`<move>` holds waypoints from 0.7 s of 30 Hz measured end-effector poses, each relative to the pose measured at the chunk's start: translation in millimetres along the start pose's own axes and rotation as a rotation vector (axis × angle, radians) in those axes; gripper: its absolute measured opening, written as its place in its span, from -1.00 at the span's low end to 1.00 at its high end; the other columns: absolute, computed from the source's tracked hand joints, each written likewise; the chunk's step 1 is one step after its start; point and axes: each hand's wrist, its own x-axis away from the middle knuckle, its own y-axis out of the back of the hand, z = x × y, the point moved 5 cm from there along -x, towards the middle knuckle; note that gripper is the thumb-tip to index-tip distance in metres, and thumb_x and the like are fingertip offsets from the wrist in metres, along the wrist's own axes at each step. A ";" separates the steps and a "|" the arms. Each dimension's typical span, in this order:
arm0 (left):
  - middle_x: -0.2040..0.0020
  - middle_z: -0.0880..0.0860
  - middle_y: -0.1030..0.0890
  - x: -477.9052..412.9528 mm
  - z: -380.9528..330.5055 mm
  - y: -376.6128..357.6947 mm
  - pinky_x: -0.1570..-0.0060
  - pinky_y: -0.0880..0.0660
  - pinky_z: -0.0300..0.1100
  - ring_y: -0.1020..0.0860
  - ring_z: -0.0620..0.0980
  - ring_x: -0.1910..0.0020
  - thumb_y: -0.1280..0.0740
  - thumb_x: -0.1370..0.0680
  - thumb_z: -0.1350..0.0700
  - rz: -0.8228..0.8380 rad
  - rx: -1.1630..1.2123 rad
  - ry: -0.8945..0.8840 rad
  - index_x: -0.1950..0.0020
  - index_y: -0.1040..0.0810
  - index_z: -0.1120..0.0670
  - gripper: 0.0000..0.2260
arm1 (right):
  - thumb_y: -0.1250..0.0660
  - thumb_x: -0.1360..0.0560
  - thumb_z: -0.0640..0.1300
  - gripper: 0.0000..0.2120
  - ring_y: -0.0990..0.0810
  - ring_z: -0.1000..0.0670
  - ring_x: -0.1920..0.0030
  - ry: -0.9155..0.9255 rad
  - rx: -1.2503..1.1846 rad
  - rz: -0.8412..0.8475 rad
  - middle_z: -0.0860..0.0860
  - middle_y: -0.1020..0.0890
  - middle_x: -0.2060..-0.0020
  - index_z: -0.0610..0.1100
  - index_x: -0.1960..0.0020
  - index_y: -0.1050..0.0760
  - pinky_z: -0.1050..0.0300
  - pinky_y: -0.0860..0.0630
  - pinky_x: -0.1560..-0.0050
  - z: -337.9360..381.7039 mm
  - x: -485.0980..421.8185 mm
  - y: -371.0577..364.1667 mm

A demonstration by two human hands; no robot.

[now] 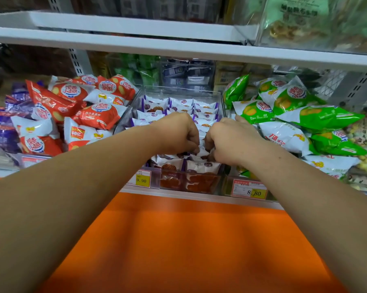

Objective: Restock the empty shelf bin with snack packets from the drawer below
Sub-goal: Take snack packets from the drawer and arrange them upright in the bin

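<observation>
White-and-purple snack packets (201, 167) stood in rows inside the clear plastic shelf bin (178, 90); left hand (176, 134) and right hand (231, 140) met at its front, fingers (194, 142) curled, pinching one packet, apparently to seat it upright.

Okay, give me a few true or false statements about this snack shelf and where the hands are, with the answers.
1. The left grip and right grip, both bare hands, are in the clear bin. True.
2. The clear bin is empty. False: rows of purple-and-white packets fill it.
3. Red packets lie left of the bin, green packets right of it. True.
4. The tag on the bin's front reads 8.80. False: the 9.90 tag hangs there; the 8.80 tag sits below the green packets.
5. Both grips lie flat with straight fingers. False: their fingers curl around packets.
</observation>
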 end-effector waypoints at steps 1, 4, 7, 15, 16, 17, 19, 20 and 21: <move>0.22 -0.04 -0.70 0.0 0.1 0.2 0.12 -0.62 -0.13 -0.65 -0.10 0.22 -0.57 -0.46 0.10 0.000 0.021 0.013 0.18 -0.74 0.08 -0.93 | -0.44 -0.51 -0.06 -0.82 -0.44 -0.09 -0.36 0.002 0.000 0.012 -0.06 -0.59 -0.14 0.11 -0.10 -0.65 -0.18 -0.08 -0.58 0.4 -0.9 1.1; 0.25 -0.03 -0.69 -0.2 0.3 -0.1 0.13 -0.60 -0.15 -0.62 -0.10 0.26 -0.57 -0.46 0.12 0.000 0.045 0.048 0.21 -0.73 0.09 -0.91 | -0.43 -0.52 -0.03 -0.81 -0.41 -0.10 -0.39 0.019 -0.004 0.066 -0.07 -0.56 -0.17 0.12 -0.12 -0.65 -0.18 -0.07 -0.58 0.6 -0.5 3.4; 0.20 0.02 -0.71 0.9 1.3 -1.0 0.14 -0.59 -0.16 -0.63 -0.05 0.23 -0.56 -0.47 0.11 0.005 0.026 0.075 0.18 -0.73 0.11 -0.91 | -0.37 -0.55 0.05 -0.79 -0.31 -0.13 -0.41 0.080 0.041 0.109 -0.03 -0.50 -0.19 0.14 -0.17 -0.65 -0.28 -0.03 -0.57 1.9 1.5 4.5; -0.21 -0.02 -0.62 28.6 10.5 24.4 -0.14 -0.54 -0.10 -0.59 0.00 -0.10 -0.39 -0.62 0.06 -0.118 -0.054 0.062 -0.23 -0.68 0.02 -0.79 | -0.27 -0.50 -0.13 -0.78 -0.42 -0.10 -0.35 0.152 0.035 -0.041 0.02 -0.55 -0.15 -0.01 -0.10 -0.59 -0.13 -0.22 -0.46 -4.8 23.7 16.8; -0.28 -0.01 -0.59 35.4 14.0 28.1 -0.23 -0.51 -0.04 -0.57 0.02 -0.20 -0.34 -0.64 0.09 -0.149 -0.084 0.056 -0.28 -0.65 0.01 -0.77 | -0.26 -0.46 -0.16 -0.78 -0.45 -0.08 -0.31 0.175 0.031 -0.079 0.02 -0.56 -0.11 -0.03 -0.08 -0.54 -0.10 -0.26 -0.42 -2.2 29.7 17.0; -0.34 0.00 -0.56 42.3 16.2 28.5 -0.31 -0.47 -0.02 -0.53 0.04 -0.29 -0.30 -0.65 0.13 -0.153 -0.117 0.044 -0.32 -0.62 0.01 -0.74 | -0.25 -0.45 -0.17 -0.73 -0.43 -0.05 -0.33 0.193 0.023 -0.095 0.04 -0.55 -0.13 -0.05 -0.13 -0.51 -0.10 -0.24 -0.44 1.2 36.1 14.4; -0.48 0.00 -0.47 55.7 15.9 18.6 -0.45 -0.35 0.00 -0.40 0.04 -0.47 -0.23 -0.67 0.16 -0.094 -0.158 0.013 -0.44 -0.53 -0.01 -0.65 | -0.19 -0.54 -0.10 -0.62 -0.28 -0.01 -0.50 0.210 0.000 -0.051 0.06 -0.48 -0.33 -0.05 -0.35 -0.42 -0.17 -0.08 -0.55 10.3 47.7 2.3; -0.53 0.00 -0.41 61.6 12.9 10.4 -0.51 -0.28 0.00 -0.32 0.02 -0.53 -0.20 -0.68 0.13 -0.048 -0.167 -0.008 -0.50 -0.46 -0.03 -0.62 | -0.13 -0.60 -0.03 -0.55 -0.15 -0.01 -0.59 0.205 -0.004 -0.008 0.06 -0.39 -0.47 -0.06 -0.48 -0.32 -0.23 0.03 -0.59 14.2 50.5 -6.1; -0.55 0.01 -0.38 66.4 8.4 2.0 -0.54 -0.23 0.01 -0.28 0.01 -0.56 -0.17 -0.68 0.10 -0.014 -0.172 -0.038 -0.53 -0.41 -0.02 -0.60 | -0.03 -0.63 0.05 -0.47 -0.04 -0.01 -0.63 0.194 0.002 0.026 0.07 -0.27 -0.57 -0.05 -0.57 -0.21 -0.29 0.14 -0.59 17.1 51.1 -13.8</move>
